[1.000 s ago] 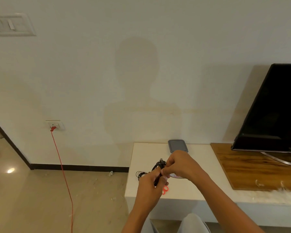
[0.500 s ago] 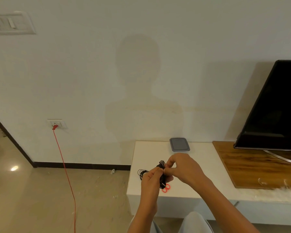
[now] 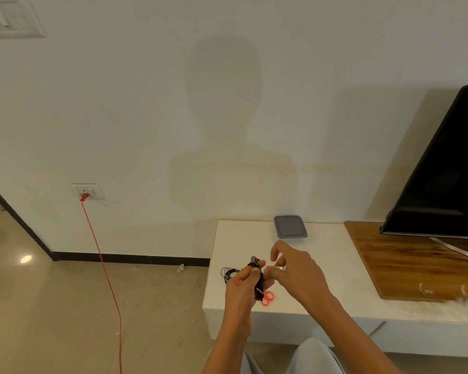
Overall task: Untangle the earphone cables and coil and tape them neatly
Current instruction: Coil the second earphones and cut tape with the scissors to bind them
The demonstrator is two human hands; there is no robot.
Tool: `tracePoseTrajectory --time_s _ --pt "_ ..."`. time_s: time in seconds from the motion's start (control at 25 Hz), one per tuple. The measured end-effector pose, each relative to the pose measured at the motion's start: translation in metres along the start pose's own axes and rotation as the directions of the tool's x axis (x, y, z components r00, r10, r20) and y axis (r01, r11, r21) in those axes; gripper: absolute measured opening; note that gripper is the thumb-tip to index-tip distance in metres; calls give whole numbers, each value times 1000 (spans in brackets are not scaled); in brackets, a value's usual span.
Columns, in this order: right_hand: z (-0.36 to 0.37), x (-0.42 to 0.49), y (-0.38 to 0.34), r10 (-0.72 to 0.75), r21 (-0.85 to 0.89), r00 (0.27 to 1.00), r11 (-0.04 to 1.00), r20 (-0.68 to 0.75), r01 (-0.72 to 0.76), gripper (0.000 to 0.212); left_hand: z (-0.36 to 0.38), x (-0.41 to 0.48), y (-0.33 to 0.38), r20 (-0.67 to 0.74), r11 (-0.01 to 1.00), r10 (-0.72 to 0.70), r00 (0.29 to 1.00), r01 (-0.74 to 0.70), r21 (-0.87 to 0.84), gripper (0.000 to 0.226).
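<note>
Just above the table's front edge: earphones in hand

Nearest, a pale trouser knee [image 3: 316, 354] shows at the bottom, and both forearms reach forward over it. The left hand [image 3: 239, 290] grips a coiled black earphone bundle [image 3: 256, 275], fingers and thumb curled round it, in the air above the front left corner of the white table [image 3: 243, 238]. The right hand [image 3: 297, 268] sits just beside the bundle, fingers loosely bent and apart, index lifted; whether it pinches anything I cannot tell. Under the hands, red scissors [image 3: 267, 298] lie close to the front edge. A second black cable tangle [image 3: 229, 272] lies near the table's left edge. Bare tabletop stretches behind the hands to a flat grey box [image 3: 290, 226] at the back edge, by the wall. To the right, a wooden board [image 3: 416, 263] carries a television [image 3: 443, 171]. To the left is open floor, where a red cord [image 3: 103, 265] drops from a wall socket [image 3: 88, 190].
</note>
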State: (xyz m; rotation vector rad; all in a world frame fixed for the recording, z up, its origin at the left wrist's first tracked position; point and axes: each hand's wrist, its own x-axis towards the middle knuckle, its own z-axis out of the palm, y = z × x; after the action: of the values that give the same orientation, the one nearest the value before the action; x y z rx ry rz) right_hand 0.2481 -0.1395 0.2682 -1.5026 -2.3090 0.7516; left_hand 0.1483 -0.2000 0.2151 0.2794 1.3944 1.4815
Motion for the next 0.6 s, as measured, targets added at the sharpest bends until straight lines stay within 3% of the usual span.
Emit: tracePoseTrajectory --time_s 0.12,0.32,0.6 --pt "12 11 16 -54 77 998 996 45 50 2 -7 17 -6 22 997 -72 997 73 -37 18" --pt "33 32 47 -109 71 990 992 93 102 12 -19 47 -13 84 965 -240 967 247 -87 17" --pt "65 77 90 -32 151 986 989 167 7 7 -18 100 -29 131 877 -396 909 416 -240 18"
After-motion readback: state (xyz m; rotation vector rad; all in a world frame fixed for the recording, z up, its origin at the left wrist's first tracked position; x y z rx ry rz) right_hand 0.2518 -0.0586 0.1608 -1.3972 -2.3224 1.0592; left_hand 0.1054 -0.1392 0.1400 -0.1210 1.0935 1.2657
